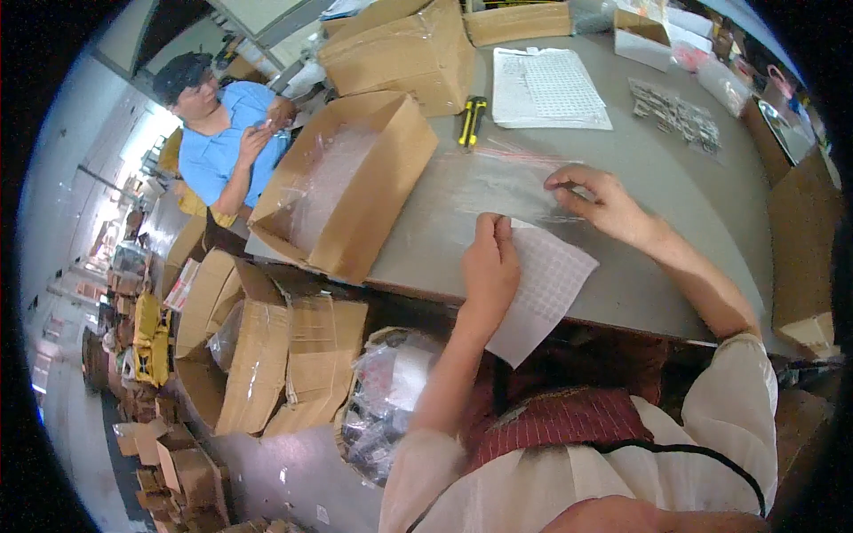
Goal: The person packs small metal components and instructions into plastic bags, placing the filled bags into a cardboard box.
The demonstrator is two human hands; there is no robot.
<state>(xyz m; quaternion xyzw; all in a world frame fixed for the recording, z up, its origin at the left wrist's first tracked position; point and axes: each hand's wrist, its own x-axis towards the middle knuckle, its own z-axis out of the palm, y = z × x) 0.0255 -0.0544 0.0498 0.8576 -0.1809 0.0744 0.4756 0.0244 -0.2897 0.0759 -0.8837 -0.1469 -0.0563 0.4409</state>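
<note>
My left hand (492, 266) pinches the upper left corner of a white sheet of small stickers (553, 282), which hangs over the table's front edge. Beyond it, my right hand (604, 206) hovers low over clear plastic bags (489, 188) lying flat on the table. Its thumb and forefinger are pressed together; whatever they hold, if anything, is too small to make out. Past the bags lie two black-and-yellow utility knives (473, 122) and a stack of printed sheets (555, 89).
An open carton (391, 191) of clear bags stands at the table's left, a larger carton (404, 58) behind it. Small metallic pieces (675, 115) lie at the right. Below are more cartons (258, 355) and a plastic-filled container (386, 400). A person in blue (231, 133) sits across.
</note>
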